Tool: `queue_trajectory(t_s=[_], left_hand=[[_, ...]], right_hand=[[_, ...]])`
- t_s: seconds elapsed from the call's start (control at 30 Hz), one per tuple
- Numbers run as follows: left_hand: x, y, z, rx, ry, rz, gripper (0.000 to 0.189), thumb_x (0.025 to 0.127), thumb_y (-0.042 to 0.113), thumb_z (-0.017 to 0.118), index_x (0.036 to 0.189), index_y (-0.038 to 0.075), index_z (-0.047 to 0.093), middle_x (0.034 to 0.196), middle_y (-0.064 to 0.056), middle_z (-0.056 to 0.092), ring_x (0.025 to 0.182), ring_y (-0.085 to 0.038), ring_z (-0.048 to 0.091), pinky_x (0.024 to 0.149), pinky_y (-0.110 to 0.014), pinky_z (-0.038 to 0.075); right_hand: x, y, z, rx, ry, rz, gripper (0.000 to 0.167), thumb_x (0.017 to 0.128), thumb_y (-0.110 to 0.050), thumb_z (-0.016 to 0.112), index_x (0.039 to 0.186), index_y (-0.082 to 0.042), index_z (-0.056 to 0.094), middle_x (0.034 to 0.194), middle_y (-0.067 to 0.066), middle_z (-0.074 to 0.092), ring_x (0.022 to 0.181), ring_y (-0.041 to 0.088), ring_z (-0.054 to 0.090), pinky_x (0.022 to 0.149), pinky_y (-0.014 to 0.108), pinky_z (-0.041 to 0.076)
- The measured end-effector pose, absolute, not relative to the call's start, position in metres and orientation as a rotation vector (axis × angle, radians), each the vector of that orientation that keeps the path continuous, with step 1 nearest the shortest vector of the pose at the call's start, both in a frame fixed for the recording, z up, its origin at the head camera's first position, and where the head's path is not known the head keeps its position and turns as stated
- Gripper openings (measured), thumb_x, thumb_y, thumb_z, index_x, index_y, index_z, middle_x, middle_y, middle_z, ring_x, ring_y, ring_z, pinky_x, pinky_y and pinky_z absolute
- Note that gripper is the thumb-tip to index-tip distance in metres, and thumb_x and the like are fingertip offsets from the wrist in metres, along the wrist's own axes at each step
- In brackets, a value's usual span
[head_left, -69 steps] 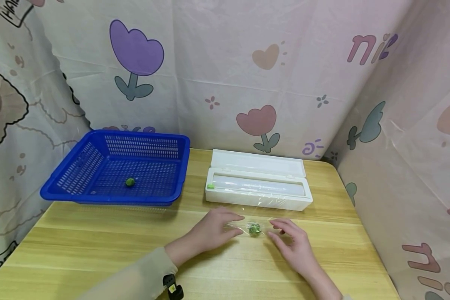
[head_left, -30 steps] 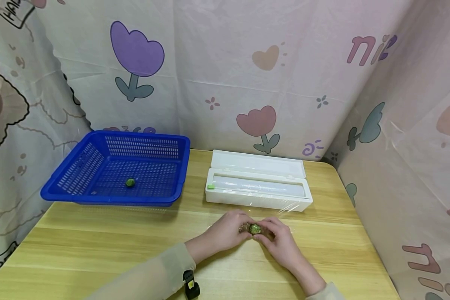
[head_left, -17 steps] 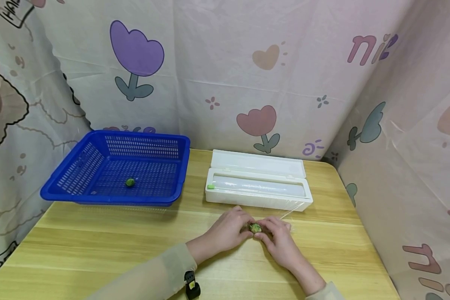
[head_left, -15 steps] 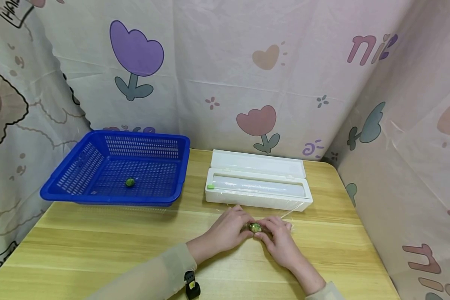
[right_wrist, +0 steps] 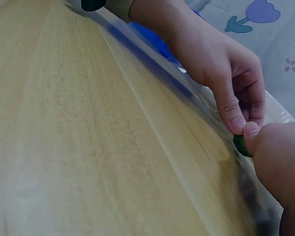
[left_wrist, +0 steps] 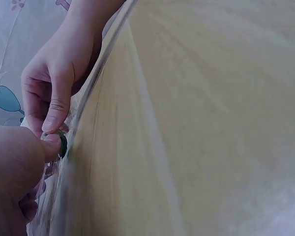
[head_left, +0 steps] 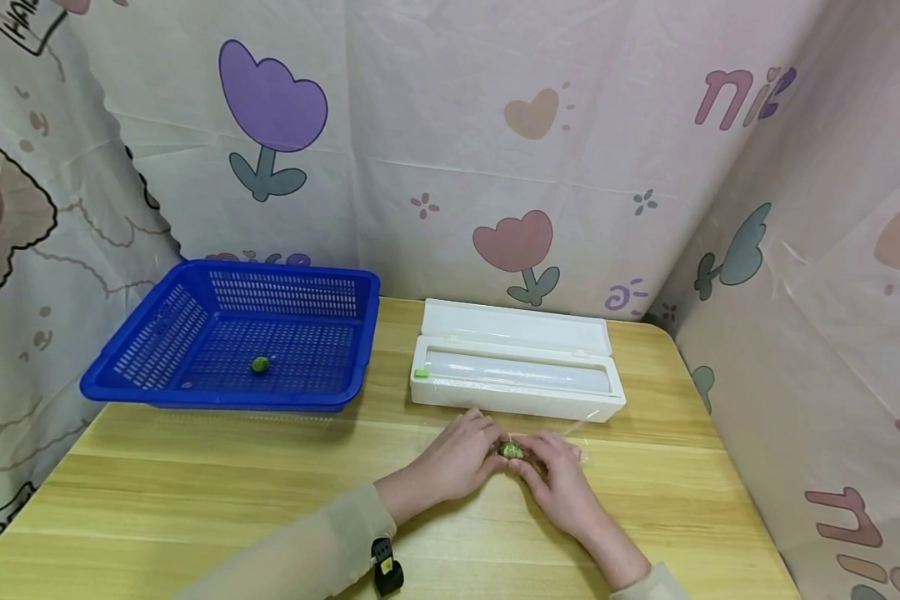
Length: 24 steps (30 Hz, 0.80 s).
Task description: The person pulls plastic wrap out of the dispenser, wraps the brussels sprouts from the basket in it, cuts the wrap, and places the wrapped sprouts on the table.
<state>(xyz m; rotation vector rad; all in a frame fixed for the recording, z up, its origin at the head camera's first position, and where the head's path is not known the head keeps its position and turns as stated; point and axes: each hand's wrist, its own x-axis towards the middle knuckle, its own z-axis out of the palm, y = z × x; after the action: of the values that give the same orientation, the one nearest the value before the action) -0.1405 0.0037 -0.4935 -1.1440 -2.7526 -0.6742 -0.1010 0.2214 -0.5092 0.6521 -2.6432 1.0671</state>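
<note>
My left hand [head_left: 453, 457] and right hand [head_left: 558, 479] meet over the table in front of the white box. Between their thumbs and fingers they pinch a small round green fruit or vegetable [head_left: 511, 450]; its exact kind is unclear. Shiny clear cling film [head_left: 587, 442] covers it and spreads out under the hands toward the box. In the left wrist view the thumbs press close together beside the dark green piece [left_wrist: 63, 146]. The right wrist view shows the same green piece [right_wrist: 241, 145] partly hidden by the fingertips.
A white cling film box [head_left: 521, 402] stands behind the hands, lid up, a film roll [head_left: 521, 371] inside and a green slider [head_left: 422, 373] at its left end. At left sits a blue basket [head_left: 225, 396] holding another green piece [head_left: 260, 364]. Printed cloth [head_left: 420, 125] hangs behind.
The hands, earlier apart on either side of the green piece, have closed in and pinched it. Since then they have edged slightly away from me, and the piece has turned between the fingers.
</note>
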Motion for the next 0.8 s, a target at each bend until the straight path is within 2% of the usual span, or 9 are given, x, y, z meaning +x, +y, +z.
queue_trajectory(t_s=[0.1,0.27,0.43,0.6,0.7,0.8], left_hand=[[-0.142,0.005,-0.494,-1.144,-2.749,-0.634,0.030,0.101,0.038,0.073,0.118,0.013,0.076,0.105,0.007,0.069,0.095,-0.010,0.051,0.082,-0.024,0.044],[-0.143,0.006,-0.494,-1.118,-2.767,-0.594,0.030,0.104,0.038,0.069,0.118,0.014,0.076,0.103,0.006,0.068,0.093,-0.011,0.051,0.081,-0.025,0.045],[-0.144,0.007,-0.493,-1.100,-2.785,-0.541,0.027,0.105,0.039,0.066,0.116,0.016,0.077,0.098,0.008,0.066,0.089,-0.011,0.049,0.079,-0.025,0.044],[-0.144,0.008,-0.492,-1.102,-2.780,-0.508,0.028,0.106,0.038,0.066,0.118,0.016,0.078,0.099,0.007,0.068,0.090,-0.011,0.050,0.079,-0.026,0.044],[-0.143,0.007,-0.492,-1.115,-2.765,-0.484,0.032,0.107,0.038,0.064,0.123,0.015,0.078,0.103,0.005,0.071,0.092,-0.012,0.053,0.082,-0.027,0.046],[-0.142,0.005,-0.492,-1.138,-2.748,-0.476,0.034,0.107,0.037,0.066,0.127,0.012,0.077,0.109,0.002,0.072,0.097,-0.014,0.057,0.090,-0.030,0.049]], right_hand=[[-0.102,0.222,-0.511,0.662,-2.609,1.075,0.035,0.091,-0.014,0.084,0.126,-0.011,0.074,0.119,-0.009,0.069,0.110,0.013,0.063,0.097,0.044,0.031],[-0.105,0.220,-0.512,0.698,-2.539,1.080,0.040,0.086,-0.010,0.088,0.124,-0.009,0.074,0.120,-0.005,0.067,0.106,0.014,0.064,0.093,0.039,0.029],[-0.107,0.218,-0.513,0.748,-2.461,1.074,0.042,0.080,0.000,0.090,0.119,-0.008,0.076,0.116,-0.003,0.069,0.103,0.016,0.065,0.089,0.038,0.026],[-0.110,0.218,-0.513,0.723,-2.456,1.034,0.040,0.078,-0.001,0.091,0.115,-0.010,0.078,0.112,-0.003,0.071,0.103,0.017,0.063,0.090,0.040,0.025],[-0.111,0.218,-0.513,0.706,-2.477,1.031,0.039,0.078,-0.002,0.091,0.114,-0.011,0.079,0.111,-0.004,0.071,0.104,0.016,0.062,0.090,0.043,0.025],[-0.113,0.218,-0.513,0.700,-2.500,1.024,0.039,0.079,-0.004,0.091,0.115,-0.011,0.079,0.111,-0.005,0.071,0.104,0.016,0.062,0.090,0.045,0.024]])
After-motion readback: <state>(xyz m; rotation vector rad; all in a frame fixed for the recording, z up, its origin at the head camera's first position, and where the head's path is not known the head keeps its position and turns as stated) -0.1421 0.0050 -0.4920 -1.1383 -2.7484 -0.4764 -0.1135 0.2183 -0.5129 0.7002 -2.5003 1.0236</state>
